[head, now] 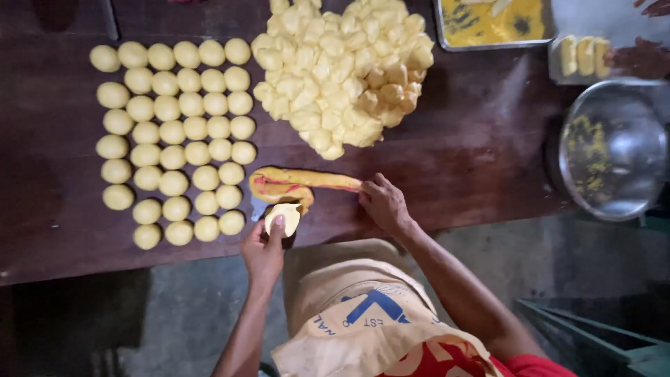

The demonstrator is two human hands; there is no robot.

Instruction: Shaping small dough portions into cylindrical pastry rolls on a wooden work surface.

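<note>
A flattened disc of pale yellow dough [283, 217] sits in the left hand [263, 253], near the worktop's front edge; the thumb presses down on its upper face and the fingers close beneath it, so the hand is clamped on the disc. Just above the disc, touching or nearly touching it, lies a long strip of orange-yellow filling [300, 183] streaked with red, stretched sideways across the dark wooden worktop [460, 153]. The right hand [382, 204] rests at the right end of that strip, fingertips together and pinched on its tip.

To the left of the strip, rows of small round dough balls [174, 136] are laid out in a neat block, each just beside its neighbours. Above the strip, well apart from the hands, a big heap of rough-cut dough lumps [342, 70] is piled on the worktop.

At the far right edge stands a shiny metal bowl [614, 150] with yellow crumbs clinging to its inner wall. Beyond it, a rectangular metal tray [492, 24] holds a yellow-orange mass, and beside that tray a few pale yellow blocks [583, 56] lie side by side on a flat sheet.

The person wears a tan apron [356, 314] over a red garment, seen from above between the two forearms. Grey floor shows below the worktop's edge.
</note>
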